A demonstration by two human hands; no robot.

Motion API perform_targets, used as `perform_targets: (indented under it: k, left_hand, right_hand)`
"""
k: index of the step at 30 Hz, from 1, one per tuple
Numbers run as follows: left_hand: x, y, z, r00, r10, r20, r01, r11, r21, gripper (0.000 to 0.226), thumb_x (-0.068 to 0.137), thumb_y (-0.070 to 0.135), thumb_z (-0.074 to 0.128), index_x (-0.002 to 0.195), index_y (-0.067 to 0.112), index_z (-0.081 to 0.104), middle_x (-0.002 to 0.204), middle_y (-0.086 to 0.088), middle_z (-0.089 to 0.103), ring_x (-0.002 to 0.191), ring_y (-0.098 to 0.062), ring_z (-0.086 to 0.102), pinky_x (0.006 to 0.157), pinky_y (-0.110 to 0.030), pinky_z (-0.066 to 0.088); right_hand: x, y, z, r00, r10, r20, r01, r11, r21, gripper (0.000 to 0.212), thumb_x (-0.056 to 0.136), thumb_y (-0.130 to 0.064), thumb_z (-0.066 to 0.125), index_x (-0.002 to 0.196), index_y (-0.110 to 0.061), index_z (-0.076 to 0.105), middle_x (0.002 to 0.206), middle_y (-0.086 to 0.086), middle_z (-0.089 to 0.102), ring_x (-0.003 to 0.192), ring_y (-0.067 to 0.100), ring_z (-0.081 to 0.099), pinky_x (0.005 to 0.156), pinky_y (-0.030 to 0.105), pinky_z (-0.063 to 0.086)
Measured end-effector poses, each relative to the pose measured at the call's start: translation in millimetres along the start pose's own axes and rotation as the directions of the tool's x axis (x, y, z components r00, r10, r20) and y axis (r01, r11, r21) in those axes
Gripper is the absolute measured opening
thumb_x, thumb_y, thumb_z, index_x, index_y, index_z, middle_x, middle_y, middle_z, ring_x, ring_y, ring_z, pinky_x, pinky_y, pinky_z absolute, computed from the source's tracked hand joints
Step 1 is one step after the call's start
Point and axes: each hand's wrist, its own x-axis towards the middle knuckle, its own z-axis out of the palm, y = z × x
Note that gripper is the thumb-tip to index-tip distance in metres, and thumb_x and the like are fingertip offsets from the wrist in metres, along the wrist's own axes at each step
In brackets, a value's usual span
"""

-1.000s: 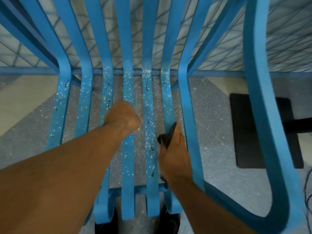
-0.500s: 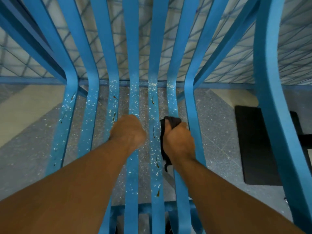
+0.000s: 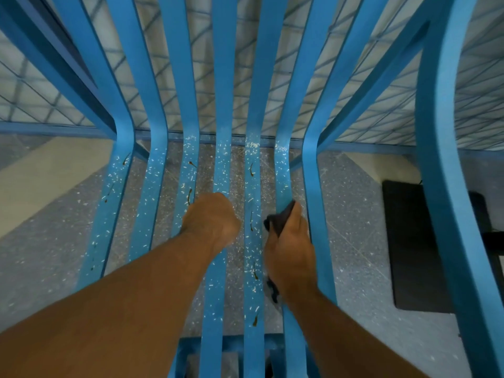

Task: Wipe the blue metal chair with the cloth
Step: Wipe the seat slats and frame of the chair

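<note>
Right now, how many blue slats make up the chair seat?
7 slats, side by side: leftmost, second, third, fourth under the left hand, fifth, sixth under the cloth in the right hand, seventh rightmost. None seems hidden.

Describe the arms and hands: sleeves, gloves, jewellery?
Both forearms are bare to the frame edge, no sleeves in view. The left hand and right hand wear no gloves; no watch, ring or band shows on the visible sides.
</note>
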Motion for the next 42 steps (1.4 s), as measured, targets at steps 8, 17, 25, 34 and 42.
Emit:
perform_targets:
  k: [8,17,25,34,42]
  left_hand:
    - [2,-2,0,1.000,0.025,-0.003,-0.024,0.999,0.024,0.020,0.091,0.018,0.061,0.074,0.012,0.054,0.076,-0.002,0.055,0.063,-0.015,0.057,0.048,-0.024,0.043]
    - [3,-2,0,1.000,0.022,0.008,-0.022,0.999,0.031,0.023,0.090,0.016,0.063,0.069,0.012,0.054,0.074,-0.003,0.058,0.062,-0.014,0.057,0.047,-0.023,0.042]
    - [1,-1,-1,1.000,0.021,0.004,-0.021,1.000,0.015,0.028,0.091,0.018,0.064,0.065,0.012,0.052,0.069,-0.003,0.056,0.059,-0.014,0.056,0.045,-0.022,0.039]
    - [37,13,-23,0.996,0.020,-0.086,-0.034,0.985,-0.167,0.038,0.091,0.033,0.063,0.065,0.009,0.051,0.065,-0.004,0.054,0.059,-0.019,0.056,0.048,-0.024,0.041]
    - [53,14,-13,0.988,0.037,-0.147,-0.057,0.989,-0.135,0.041,0.093,0.037,0.060,0.065,0.013,0.044,0.064,-0.002,0.049,0.059,-0.018,0.056,0.043,-0.024,0.034]
  right_hand:
    - [18,-11,-2,0.966,0.256,0.020,-0.257,0.966,0.040,0.046,0.094,-0.060,0.042,0.112,-0.017,0.045,0.091,-0.001,0.060,0.078,0.021,0.063,0.068,0.040,0.057]
    - [96,-38,3,0.976,0.195,-0.098,-0.191,0.980,0.047,0.049,0.097,-0.056,0.035,0.110,-0.010,0.050,0.094,0.007,0.063,0.086,0.030,0.063,0.073,0.043,0.056]
    - [33,-12,-3,1.000,-0.014,-0.005,0.014,1.000,0.020,0.065,0.099,-0.038,0.045,0.152,-0.014,0.015,0.139,0.008,0.046,0.116,0.029,0.055,0.094,0.045,0.050]
    - [51,-16,1,0.984,0.174,-0.021,-0.174,0.984,0.029,0.045,0.097,-0.050,0.046,0.113,-0.008,0.048,0.102,0.012,0.063,0.089,0.031,0.063,0.071,0.037,0.051]
    - [133,-49,-1,0.987,0.141,-0.075,-0.129,0.981,0.143,0.042,0.100,-0.047,0.039,0.117,-0.009,0.047,0.107,0.013,0.064,0.098,0.033,0.061,0.070,0.032,0.039]
